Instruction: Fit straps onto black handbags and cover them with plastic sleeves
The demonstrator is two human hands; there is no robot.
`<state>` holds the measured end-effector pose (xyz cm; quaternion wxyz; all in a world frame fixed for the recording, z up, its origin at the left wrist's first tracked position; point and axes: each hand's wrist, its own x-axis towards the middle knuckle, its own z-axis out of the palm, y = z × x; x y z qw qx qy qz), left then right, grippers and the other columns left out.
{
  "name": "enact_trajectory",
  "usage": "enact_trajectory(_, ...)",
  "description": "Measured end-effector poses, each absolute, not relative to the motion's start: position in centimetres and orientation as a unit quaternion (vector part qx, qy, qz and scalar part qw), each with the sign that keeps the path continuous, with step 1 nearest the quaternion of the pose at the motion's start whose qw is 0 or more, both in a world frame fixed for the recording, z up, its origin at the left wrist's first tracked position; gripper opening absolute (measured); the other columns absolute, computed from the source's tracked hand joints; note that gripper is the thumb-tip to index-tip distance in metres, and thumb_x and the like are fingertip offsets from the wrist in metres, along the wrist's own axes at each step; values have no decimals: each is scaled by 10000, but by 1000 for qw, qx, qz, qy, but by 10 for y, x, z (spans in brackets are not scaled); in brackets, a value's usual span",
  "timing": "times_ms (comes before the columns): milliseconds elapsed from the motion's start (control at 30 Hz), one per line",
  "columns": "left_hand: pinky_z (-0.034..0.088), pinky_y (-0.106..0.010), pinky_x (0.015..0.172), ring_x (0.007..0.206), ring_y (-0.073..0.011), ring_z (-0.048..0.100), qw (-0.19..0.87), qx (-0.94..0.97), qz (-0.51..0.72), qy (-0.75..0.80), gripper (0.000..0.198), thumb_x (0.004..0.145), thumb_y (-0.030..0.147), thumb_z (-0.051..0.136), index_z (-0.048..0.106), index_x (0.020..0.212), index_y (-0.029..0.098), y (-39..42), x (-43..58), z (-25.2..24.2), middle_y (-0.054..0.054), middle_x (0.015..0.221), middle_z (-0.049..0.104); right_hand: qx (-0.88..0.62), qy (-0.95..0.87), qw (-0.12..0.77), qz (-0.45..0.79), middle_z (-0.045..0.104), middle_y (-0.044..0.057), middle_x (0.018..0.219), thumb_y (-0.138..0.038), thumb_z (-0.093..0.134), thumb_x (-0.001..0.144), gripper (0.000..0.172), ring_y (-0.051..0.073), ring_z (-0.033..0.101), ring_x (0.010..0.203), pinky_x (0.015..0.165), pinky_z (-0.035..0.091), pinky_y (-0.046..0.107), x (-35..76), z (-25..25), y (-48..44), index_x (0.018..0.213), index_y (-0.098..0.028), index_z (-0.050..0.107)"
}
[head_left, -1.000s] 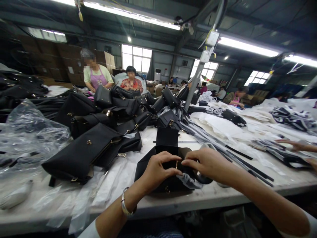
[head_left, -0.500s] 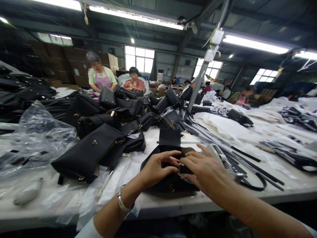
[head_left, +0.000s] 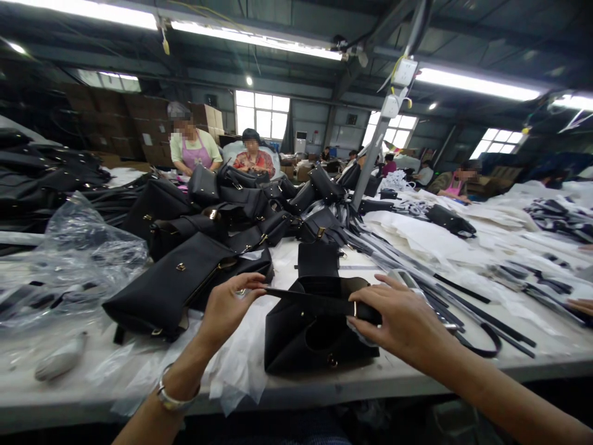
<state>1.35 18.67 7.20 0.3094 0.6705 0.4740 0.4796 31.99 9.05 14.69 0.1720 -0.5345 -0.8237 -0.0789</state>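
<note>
A black handbag [head_left: 290, 343] lies in front of me with its flap [head_left: 318, 259] turned back away from me. Above its opening a black strap [head_left: 308, 300] is stretched sideways. My left hand [head_left: 229, 312] pinches the strap's left end between thumb and fingers. Around the other end, beside a gold-coloured metal fitting [head_left: 355, 308], my right hand [head_left: 393, 315] is closed. Some whitish wrapping shows beneath the right fingers. On the bag's front sits a small gold clasp [head_left: 332, 360].
Finished-looking black bags [head_left: 171, 278] are heaped left and ahead. Clear plastic [head_left: 88, 241] lies at far left. A grey metal tool [head_left: 412, 284] and long straps [head_left: 491, 337] are at right. A slanted pole [head_left: 370, 167] rises behind. Co-workers [head_left: 197, 148] work across the table.
My left hand has moved left from beside the right hand, drawing the strap out straight over the bag. My right hand stays near its place. A hand has appeared at the far right edge.
</note>
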Motion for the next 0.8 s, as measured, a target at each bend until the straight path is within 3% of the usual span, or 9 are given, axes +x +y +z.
enact_trajectory(100,564,-371,893,914,-250,741,376,624,511,456,320,735,369,787,730,980,172,192,3,64,-68,947,785,-554,-811,182,-46,762,38,980,-280,688,821,199,262,682,984,912,487,407,314,151,94,1014,-233,701)
enact_trajectory(233,573,-344,880,921,-244,736,406,574,545,457,376,682,369,836,732,964,142,199,-6,59,-79,931,782,-593,-790,153,8,759,31,905,-311,664,831,202,239,694,831,738,494,339,314,156,99,1011,-230,707)
enact_trajectory(400,561,-161,704,777,-131,712,497,417,619,443,344,619,202,904,735,906,116,202,-24,61,-38,828,770,-591,-782,188,58,765,33,905,-356,654,847,212,222,697,824,740,481,322,320,156,97,1005,-224,702)
enact_trajectory(533,519,-87,574,574,-34,625,646,209,681,276,56,863,174,725,731,907,139,192,-12,66,24,689,704,-574,-766,244,154,745,30,889,-346,645,844,187,213,680,843,765,495,318,316,157,100,966,-209,680)
enact_trajectory(567,512,-85,558,557,-32,615,663,185,681,248,87,919,190,658,733,912,146,187,-2,66,26,663,688,-566,-759,259,188,733,28,882,-346,640,847,186,207,672,841,764,499,313,314,157,101,962,-203,667)
enact_trajectory(667,568,-184,641,706,-115,690,649,319,634,275,146,928,248,633,755,930,167,171,40,64,-22,755,737,-542,-728,307,285,671,11,810,-358,640,851,194,174,624,760,675,477,278,307,154,106,946,-190,630)
enact_trajectory(733,585,-310,802,921,-223,711,549,557,538,315,158,859,278,709,779,974,195,160,71,63,-60,940,778,-527,-698,333,353,617,-10,757,-353,654,841,189,143,563,684,601,418,253,301,152,106,921,-189,604)
enact_trajectory(800,529,-382,958,1089,-273,669,432,706,463,316,290,813,243,740,762,1101,265,154,96,64,-50,1116,763,-505,-661,360,421,582,-25,733,-345,681,813,201,128,523,657,588,379,244,298,152,106,888,-189,579)
